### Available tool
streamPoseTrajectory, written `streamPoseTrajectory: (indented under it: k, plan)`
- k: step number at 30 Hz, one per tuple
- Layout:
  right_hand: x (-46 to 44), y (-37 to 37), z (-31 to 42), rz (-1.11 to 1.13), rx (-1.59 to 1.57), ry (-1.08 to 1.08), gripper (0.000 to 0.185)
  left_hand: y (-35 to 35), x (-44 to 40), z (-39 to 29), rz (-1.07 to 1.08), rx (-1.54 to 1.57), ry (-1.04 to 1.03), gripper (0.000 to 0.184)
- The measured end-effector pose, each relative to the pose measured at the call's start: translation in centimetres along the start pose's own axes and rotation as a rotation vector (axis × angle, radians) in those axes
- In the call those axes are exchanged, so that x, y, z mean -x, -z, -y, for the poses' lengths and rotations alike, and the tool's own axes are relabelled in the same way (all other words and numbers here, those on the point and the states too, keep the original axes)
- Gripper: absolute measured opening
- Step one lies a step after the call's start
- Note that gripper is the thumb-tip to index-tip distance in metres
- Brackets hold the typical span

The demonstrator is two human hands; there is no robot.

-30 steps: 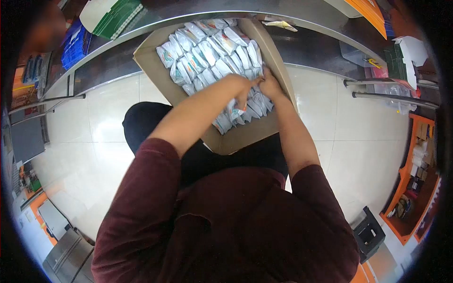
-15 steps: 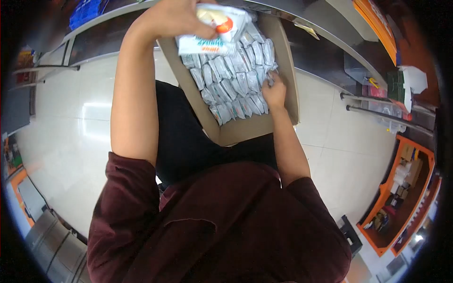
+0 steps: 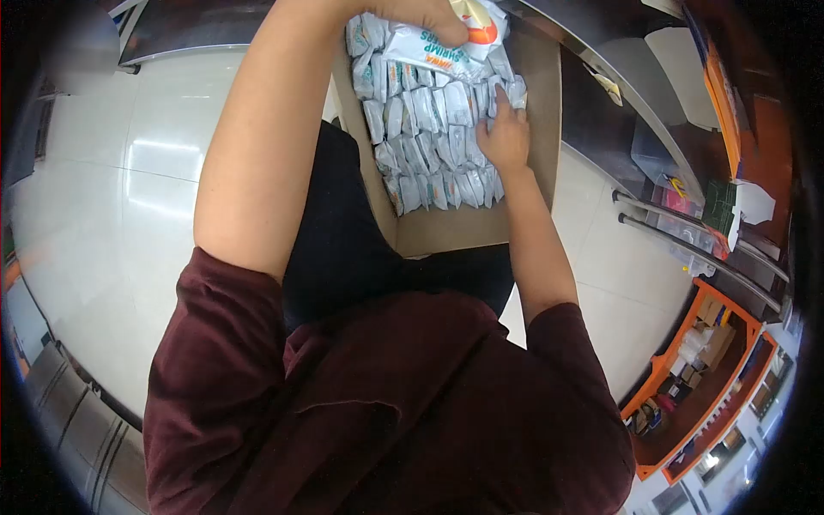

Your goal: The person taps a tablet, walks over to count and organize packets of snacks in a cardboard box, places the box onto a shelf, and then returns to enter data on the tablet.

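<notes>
A: Left hand [image 3: 403,9], state of grip?
B: Closed on one packet [image 3: 438,58]. Thumb pressed flat across its printed face; the other fingers are cut off by the top edge or hidden, so their placing I cannot tell.

A: Position of that packet?
B: Over the far part of the cardboard box [image 3: 446,235], above the rows there. Face toward the camera, slightly tilted; the word "SHRIMP" legible, with an orange-red picture beside the thumb.

A: Right hand [image 3: 506,142]?
B: Inside the box, near its right wall. Thumb and forefinger spread well apart, forefinger stretched forward. The hand lies over the right ends of the rows; exact fingertip contact I cannot tell.

A: Contents of the box?
B: White packets [image 3: 429,150] in several rows, most standing on edge and leaning on one another, printing partly visible. The nearest row stops short of the near wall, leaving a strip of bare cardboard.

A: Surroundings?
B: Dark trousers [image 3: 330,215] beside the box's left and near sides; pale tiled floor [image 3: 163,163] beyond. Orange-edged shelf [image 3: 687,378] at lower right.
</notes>
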State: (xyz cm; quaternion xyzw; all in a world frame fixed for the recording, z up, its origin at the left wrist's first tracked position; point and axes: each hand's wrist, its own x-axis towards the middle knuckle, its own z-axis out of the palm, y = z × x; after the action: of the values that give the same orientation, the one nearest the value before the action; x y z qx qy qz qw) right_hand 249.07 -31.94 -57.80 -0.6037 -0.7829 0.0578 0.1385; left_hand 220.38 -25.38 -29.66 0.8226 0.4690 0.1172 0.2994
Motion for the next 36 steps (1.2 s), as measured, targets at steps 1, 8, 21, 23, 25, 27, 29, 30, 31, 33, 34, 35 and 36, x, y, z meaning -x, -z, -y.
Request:
streamPoseTrajectory:
  k: [1,8,21,23,25,27,29,30,31,33,34,35,36]
  plan:
    - [0.4,-0.3,0.3,-0.024,-0.022,-0.005,0.066,0.1,0.1,-0.1,-0.006,-0.005,0.008,0.109]
    - [1.3,-1.4,1.7,-0.014,-0.235,0.015,0.073,0.5,0.4,-1.3,0.011,0.024,0.010,0.108]
    - [1.9,-1.2,4.2,0.094,-0.249,0.110,0.078,0.7,0.1,-0.3,0.032,0.033,-0.010,0.108]
    - [2.3,-1.7,4.7,0.043,-0.239,0.136,0.078,0.1,0.0,-0.3,-0.017,-0.022,0.018,0.108]
    - [2.7,-1.9,5.2,0.041,-0.278,0.161,0.076,-0.4,-0.3,0.4,-0.053,-0.033,-0.054,0.108]
    - [3.2,-2.7,5.6,0.116,-0.250,0.168,0.075,-0.4,-0.3,0.7,-0.038,-0.019,-0.046,0.108]
    - [3.5,-3.0,5.9,0.142,-0.256,0.173,0.074,0.6,0.5,-1.0,0.025,0.015,0.039,0.108]
    - [3.5,-3.1,6.0,0.130,-0.278,0.175,0.075,0.5,0.4,-0.8,0.014,0.006,0.036,0.108]
    - [3.5,-3.0,6.3,0.118,-0.300,0.177,0.075,0.4,0.3,-0.6,0.003,-0.002,0.033,0.108]
    - [3.4,-2.6,6.8,0.128,-0.317,0.276,0.074,0.2,0.4,-0.6,-0.021,-0.020,0.032,0.109]
    - [3.4,-2.5,7.1,0.132,-0.326,0.325,0.074,0.2,0.7,-1.1,-0.035,-0.031,0.033,0.109]
    - [3.4,-2.6,7.3,0.143,-0.307,0.317,0.075,0.2,0.7,-1.1,-0.038,-0.041,0.032,0.109]
    - [3.5,-2.7,7.5,0.155,-0.289,0.308,0.075,0.1,0.7,-1.0,-0.041,-0.051,0.031,0.110]
